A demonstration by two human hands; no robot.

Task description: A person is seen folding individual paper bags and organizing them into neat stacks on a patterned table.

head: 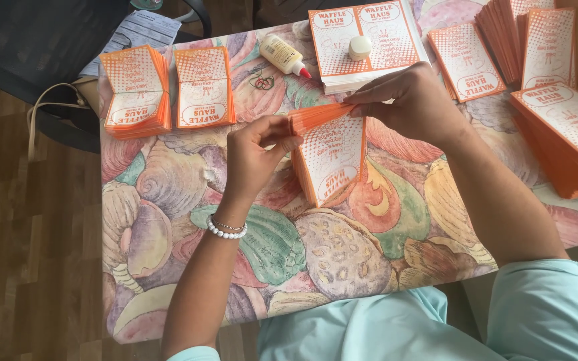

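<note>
Left hand: the left hand [257,152] is closed in a pinch, thumb and fingers gripping the left end of the orange-and-white card bundle [329,157]; a white bead bracelet [227,230] sits on that wrist.
Right hand: the right hand [406,100] is curled, fingertips pinching the top edge of the same bundle at its far right corner.
Bundle: one bundle, held on edge at the middle of the counter [168,220], its lower corner touching the patterned cloth; its printed face looks toward the near side.
Stacks, far left: two stacks, the left stack [135,90] and the second stack [204,85], side by side and just apart.
Glue: one glue bottle [283,55] with a red tip, lying on its side far of the hands; one white cap [360,47] rests on the uncut sheets [369,43].
Rubber bands: a small tangle of rubber bands [261,81] near the bottle; their number cannot be made out.
Stacks, right: at least four piles, among them a flat pile [466,61] and a thick pile [570,137]; the frame cuts the outer ones off, so the count is unsure.
Hidden: the bundle's far face and its card count cannot be seen; a dark chair [35,60] and a paper sheet [135,30] at far left are only partly in view.
</note>
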